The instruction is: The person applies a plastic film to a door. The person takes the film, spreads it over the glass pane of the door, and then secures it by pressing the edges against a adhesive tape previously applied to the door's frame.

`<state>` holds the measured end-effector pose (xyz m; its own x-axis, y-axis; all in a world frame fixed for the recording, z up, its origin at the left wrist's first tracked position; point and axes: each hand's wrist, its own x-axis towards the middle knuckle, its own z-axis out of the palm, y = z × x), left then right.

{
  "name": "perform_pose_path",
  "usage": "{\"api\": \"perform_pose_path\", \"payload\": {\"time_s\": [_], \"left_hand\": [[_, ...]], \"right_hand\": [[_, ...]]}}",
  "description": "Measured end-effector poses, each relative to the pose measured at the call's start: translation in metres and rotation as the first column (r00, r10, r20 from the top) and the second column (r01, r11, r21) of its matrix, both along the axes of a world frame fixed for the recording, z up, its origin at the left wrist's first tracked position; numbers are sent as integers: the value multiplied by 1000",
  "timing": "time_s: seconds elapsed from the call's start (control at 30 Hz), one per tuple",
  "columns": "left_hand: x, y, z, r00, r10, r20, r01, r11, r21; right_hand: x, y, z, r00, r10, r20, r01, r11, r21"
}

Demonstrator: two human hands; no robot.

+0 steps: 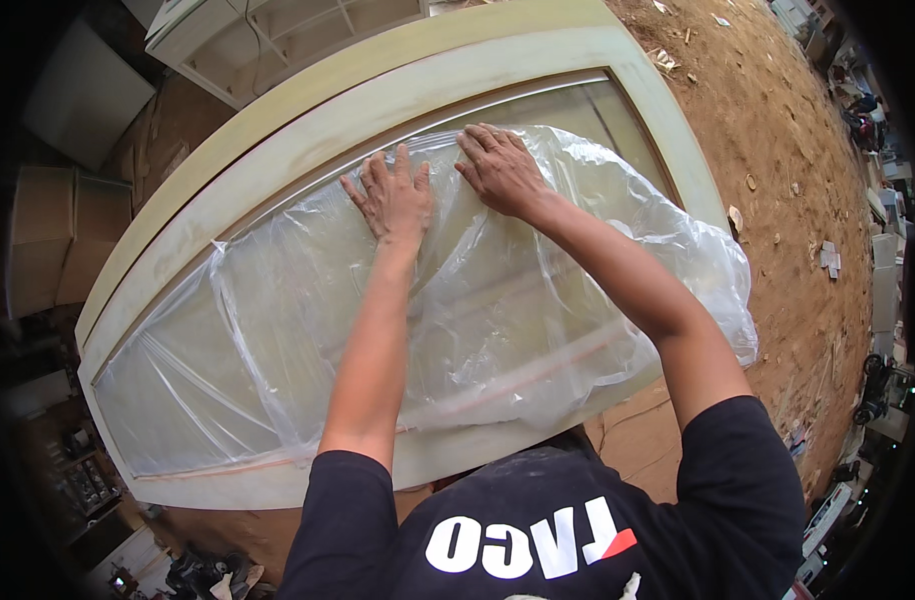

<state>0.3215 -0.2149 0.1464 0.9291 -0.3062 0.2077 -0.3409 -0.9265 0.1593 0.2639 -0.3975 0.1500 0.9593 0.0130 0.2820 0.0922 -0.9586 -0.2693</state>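
A pale green framed door or panel point(502, 66) lies flat before me, with a recessed middle pane point(589, 109) that looks like glass. Thin clear plastic film point(307, 300) covers much of that recess, wrinkled and loose towards the right. My left hand point(396, 196) presses the film with spread fingers, its fingertips close to the far inner edge. Just to its right, my right hand point(502, 166) rests palm down on the film along the same edge. At the far right corner the pane shows bare. Bunched film hangs over the frame's right side.
Another pale greenish board point(367, 52) lies along the far side of the frame. Beyond it stands a white cabinet carcass point(277, 37) with compartments. Cardboard boxes point(52, 236) are at the left. Scraps litter the brown dirt ground point(787, 187) on the right.
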Motion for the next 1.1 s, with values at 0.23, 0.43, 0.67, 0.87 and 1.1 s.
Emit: {"api": "perform_pose_path", "payload": {"time_s": [0.23, 0.43, 0.67, 0.87, 1.1], "left_hand": [[2, -5, -2, 998, 56, -13, -56, 998, 19], [-5, -4, -3, 999, -7, 33, 6, 999, 41], [-61, -106, 23, 926, -368, -83, 363, 929, -78], [-95, -117, 20, 890, -326, -318, 361, 931, 57], [-94, -103, -5, 906, -379, -188, 387, 922, 7]], "right_hand": [[12, -8, 0, 993, 57, -104, -60, 998, -25], [2, -67, 45, 963, -7, 269, -69, 959, 274], [-42, -225, 61, 774, 39, -632, 373, 778, 506], [-70, -187, 50, 686, 413, -598, 314, 574, 756], [-75, -230, 73, 642, 428, -636, 455, 455, 765]]}}
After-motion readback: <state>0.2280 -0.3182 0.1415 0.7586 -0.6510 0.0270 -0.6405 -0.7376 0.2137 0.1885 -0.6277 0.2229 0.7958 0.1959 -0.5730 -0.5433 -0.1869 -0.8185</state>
